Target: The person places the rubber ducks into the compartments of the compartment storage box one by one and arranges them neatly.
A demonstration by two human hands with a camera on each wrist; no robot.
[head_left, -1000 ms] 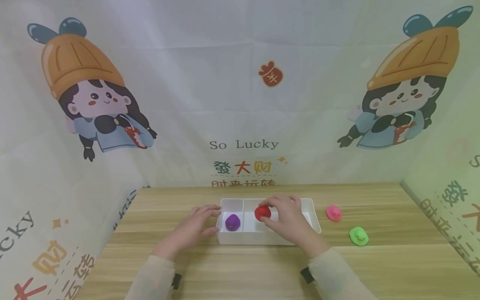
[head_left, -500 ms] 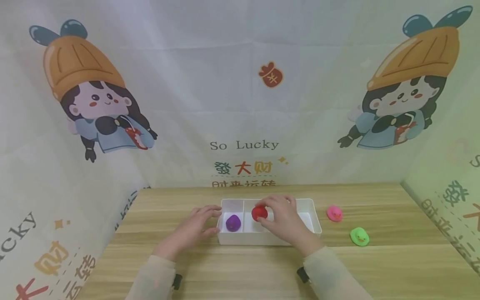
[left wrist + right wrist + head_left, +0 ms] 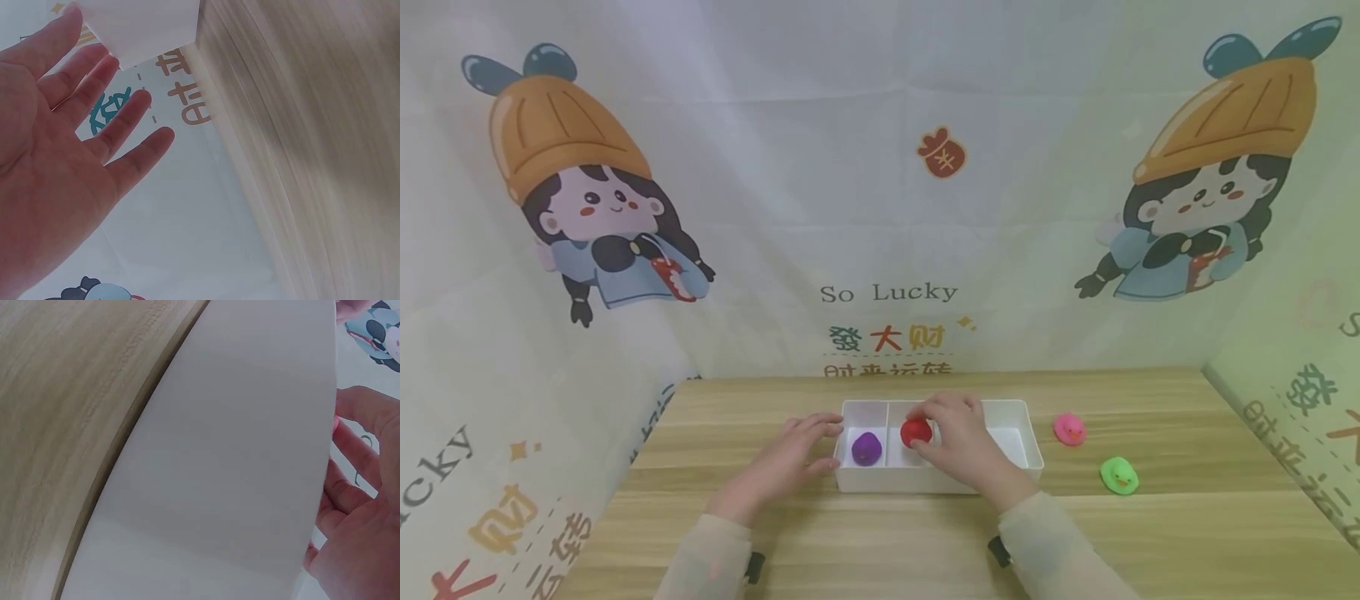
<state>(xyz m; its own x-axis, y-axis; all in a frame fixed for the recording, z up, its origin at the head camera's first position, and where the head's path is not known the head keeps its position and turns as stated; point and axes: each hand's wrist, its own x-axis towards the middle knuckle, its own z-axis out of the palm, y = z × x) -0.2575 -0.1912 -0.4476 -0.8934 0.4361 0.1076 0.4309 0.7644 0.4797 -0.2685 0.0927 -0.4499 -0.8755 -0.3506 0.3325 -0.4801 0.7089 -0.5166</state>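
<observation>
My right hand (image 3: 958,442) pinches a round red toy (image 3: 916,432) between thumb and fingers, over the part of the white divided box (image 3: 910,480) just right of its left divider. In the right wrist view the box wall hides nearly all of the toy. A round purple toy (image 3: 867,449) lies in the box's left compartment. My left hand (image 3: 786,458) stays at the left end of the box, its fingertips right at the end wall. The left wrist view shows those fingers (image 3: 128,125) spread and loosely extended, holding nothing.
On the wooden table (image 3: 865,550), a pink toy duck (image 3: 1070,429) sits right of the box. A green toy duck (image 3: 1119,476) lies nearer and further right. A printed cloth (image 3: 760,167) hangs behind the table and along both sides.
My right hand has shifted slightly left with the red toy, bringing it nearer the left divider and a little lower. The left hand has stayed at the box's end.
</observation>
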